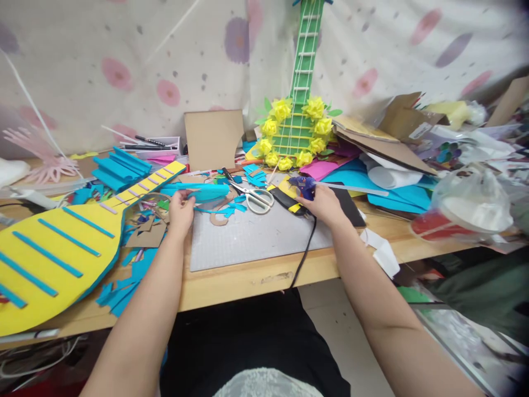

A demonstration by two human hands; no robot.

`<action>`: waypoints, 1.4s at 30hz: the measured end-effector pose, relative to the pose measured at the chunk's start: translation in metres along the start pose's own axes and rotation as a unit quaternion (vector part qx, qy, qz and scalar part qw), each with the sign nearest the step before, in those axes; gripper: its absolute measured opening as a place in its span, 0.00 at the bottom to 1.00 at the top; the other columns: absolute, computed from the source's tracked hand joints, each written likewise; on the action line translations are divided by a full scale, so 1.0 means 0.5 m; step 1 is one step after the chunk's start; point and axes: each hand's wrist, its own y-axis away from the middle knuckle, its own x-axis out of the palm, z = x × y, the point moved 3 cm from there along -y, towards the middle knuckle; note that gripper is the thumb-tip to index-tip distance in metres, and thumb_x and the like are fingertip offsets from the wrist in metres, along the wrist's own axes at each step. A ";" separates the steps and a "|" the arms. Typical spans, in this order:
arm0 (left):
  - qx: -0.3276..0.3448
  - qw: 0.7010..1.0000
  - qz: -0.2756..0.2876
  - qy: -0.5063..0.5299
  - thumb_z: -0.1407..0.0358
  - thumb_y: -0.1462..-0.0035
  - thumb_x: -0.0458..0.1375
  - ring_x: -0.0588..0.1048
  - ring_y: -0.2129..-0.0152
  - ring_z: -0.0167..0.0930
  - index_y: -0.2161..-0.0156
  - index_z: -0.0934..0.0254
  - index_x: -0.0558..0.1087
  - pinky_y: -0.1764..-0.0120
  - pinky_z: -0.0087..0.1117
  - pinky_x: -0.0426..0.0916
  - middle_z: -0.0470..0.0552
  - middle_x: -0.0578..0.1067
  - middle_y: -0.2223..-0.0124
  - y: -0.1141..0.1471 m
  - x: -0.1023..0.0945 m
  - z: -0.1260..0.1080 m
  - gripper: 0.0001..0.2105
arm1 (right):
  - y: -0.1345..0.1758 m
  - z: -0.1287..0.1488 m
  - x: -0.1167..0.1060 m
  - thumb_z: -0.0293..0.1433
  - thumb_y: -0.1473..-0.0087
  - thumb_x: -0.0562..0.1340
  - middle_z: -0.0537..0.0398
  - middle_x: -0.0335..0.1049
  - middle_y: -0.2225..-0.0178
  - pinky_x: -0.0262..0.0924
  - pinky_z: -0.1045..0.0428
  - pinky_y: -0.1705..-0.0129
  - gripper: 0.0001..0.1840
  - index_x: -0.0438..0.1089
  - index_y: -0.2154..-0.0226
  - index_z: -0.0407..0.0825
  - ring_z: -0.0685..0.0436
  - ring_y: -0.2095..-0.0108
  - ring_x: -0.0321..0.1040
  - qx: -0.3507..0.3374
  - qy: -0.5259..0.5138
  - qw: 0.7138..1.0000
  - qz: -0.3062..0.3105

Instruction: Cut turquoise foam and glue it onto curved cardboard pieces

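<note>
My left hand (182, 212) is closed at the end of a rolled or folded piece of blue paper (206, 192), fingertips pinched on it. On the right, my right hand (324, 204) grips a dark blue hot glue gun (305, 187). A translucent glue stick (351, 188) sticks out from its rear, and a black cord (306, 256) runs down over the table edge. Between my hands, white-handled scissors (258, 201) lie partly spread on the grey cutting mat (252, 237), among blue paper scraps (231, 209).
A yellow paper guitar shape (61, 248) lies at the left. Behind stands a green guitar (303, 82) ringed with yellow paper flowers. Cardboard (214, 140) leans at the back. Coloured sheets (400, 193) and a bagged red-and-white tub (458, 209) crowd the right.
</note>
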 end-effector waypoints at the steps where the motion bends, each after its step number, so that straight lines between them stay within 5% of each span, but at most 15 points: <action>1: 0.015 0.999 0.006 -0.029 0.67 0.55 0.59 0.72 0.66 0.31 0.67 0.63 0.70 0.57 0.34 0.66 0.49 0.74 0.66 0.002 -0.004 0.001 0.07 | -0.008 0.007 0.007 0.46 0.51 0.59 0.36 0.69 0.54 0.58 0.47 0.53 0.29 0.67 0.55 0.39 0.35 0.51 0.64 0.002 -0.009 1.000 -0.002; 4: 0.012 0.999 -0.002 -0.044 0.65 0.56 0.60 0.72 0.70 0.30 0.67 0.64 0.70 0.61 0.34 0.67 0.48 0.73 0.68 0.007 -0.011 -0.001 0.08 | -0.025 0.015 0.026 0.43 0.48 0.58 0.36 0.70 0.56 0.59 0.47 0.54 0.25 0.69 0.56 0.39 0.35 0.53 0.67 0.042 -0.053 0.998 0.015; 8: -0.045 0.997 -0.021 0.059 0.65 0.60 0.62 0.71 0.74 0.27 0.70 0.63 0.67 0.65 0.32 0.69 0.46 0.71 0.70 0.016 -0.001 -0.016 0.10 | -0.029 0.000 0.034 0.43 0.48 0.56 0.38 0.73 0.60 0.62 0.47 0.58 0.23 0.71 0.59 0.41 0.37 0.57 0.70 0.091 -0.140 0.986 -0.004; 11: -0.067 0.991 -0.014 0.114 0.66 0.63 0.63 0.70 0.75 0.26 0.72 0.63 0.66 0.66 0.31 0.70 0.45 0.69 0.72 0.025 0.011 -0.029 0.11 | -0.032 -0.020 0.035 0.41 0.49 0.58 0.43 0.73 0.66 0.63 0.50 0.67 0.20 0.70 0.60 0.42 0.44 0.69 0.71 0.123 -0.279 0.952 -0.022; 16: -0.082 0.990 0.038 0.105 0.65 0.63 0.64 0.71 0.76 0.27 0.72 0.64 0.68 0.71 0.31 0.70 0.46 0.71 0.73 0.037 0.025 -0.031 0.11 | -0.040 -0.018 0.019 0.39 0.51 0.61 0.48 0.69 0.74 0.55 0.56 0.81 0.14 0.68 0.69 0.43 0.54 0.82 0.58 0.118 -0.444 0.888 0.016; 19: -0.070 0.991 0.068 0.092 0.64 0.63 0.65 0.71 0.76 0.27 0.72 0.65 0.69 0.68 0.32 0.70 0.46 0.72 0.73 0.039 0.032 -0.028 0.11 | -0.035 0.033 -0.010 0.40 0.53 0.63 0.50 0.70 0.71 0.52 0.57 0.82 0.15 0.67 0.69 0.44 0.57 0.82 0.57 0.054 -0.513 0.855 0.044; 24: -0.104 0.984 0.090 0.115 0.63 0.65 0.66 0.73 0.76 0.29 0.72 0.65 0.70 0.66 0.34 0.70 0.46 0.72 0.74 0.046 0.043 -0.025 0.14 | -0.001 0.185 -0.027 0.44 0.53 0.63 0.57 0.67 0.79 0.50 0.58 0.81 0.19 0.68 0.72 0.44 0.57 0.82 0.55 -0.112 -0.569 0.793 0.189; 29: -0.110 0.980 0.103 0.129 0.62 0.66 0.66 0.72 0.75 0.29 0.73 0.65 0.70 0.65 0.34 0.70 0.47 0.73 0.73 0.054 0.045 -0.023 0.13 | 0.019 0.311 0.032 0.49 0.56 0.63 0.55 0.71 0.75 0.55 0.58 0.80 0.22 0.69 0.71 0.46 0.53 0.77 0.65 -0.159 -0.631 0.702 0.288; 33: -0.084 0.980 0.148 0.104 0.63 0.64 0.65 0.72 0.72 0.30 0.72 0.64 0.71 0.64 0.35 0.70 0.47 0.73 0.71 0.056 0.048 -0.026 0.11 | 0.018 0.365 0.079 0.51 0.57 0.64 0.54 0.74 0.67 0.67 0.53 0.65 0.23 0.68 0.67 0.50 0.48 0.65 0.71 -0.162 -0.709 0.625 0.283; 36: -0.065 0.984 0.152 0.068 0.66 0.62 0.64 0.73 0.70 0.30 0.72 0.64 0.72 0.60 0.35 0.68 0.48 0.74 0.70 0.057 0.047 -0.038 0.09 | 0.016 0.371 0.096 0.51 0.59 0.65 0.54 0.74 0.64 0.67 0.51 0.59 0.24 0.69 0.66 0.51 0.47 0.59 0.71 -0.144 -0.724 0.625 0.255; 42: -0.077 0.985 0.138 0.066 0.66 0.64 0.65 0.74 0.69 0.32 0.74 0.65 0.73 0.57 0.36 0.67 0.50 0.75 0.70 0.062 0.048 -0.055 0.08 | 0.019 0.344 0.101 0.51 0.58 0.64 0.53 0.75 0.65 0.66 0.52 0.59 0.23 0.72 0.68 0.49 0.48 0.64 0.71 -0.143 -0.676 0.679 0.249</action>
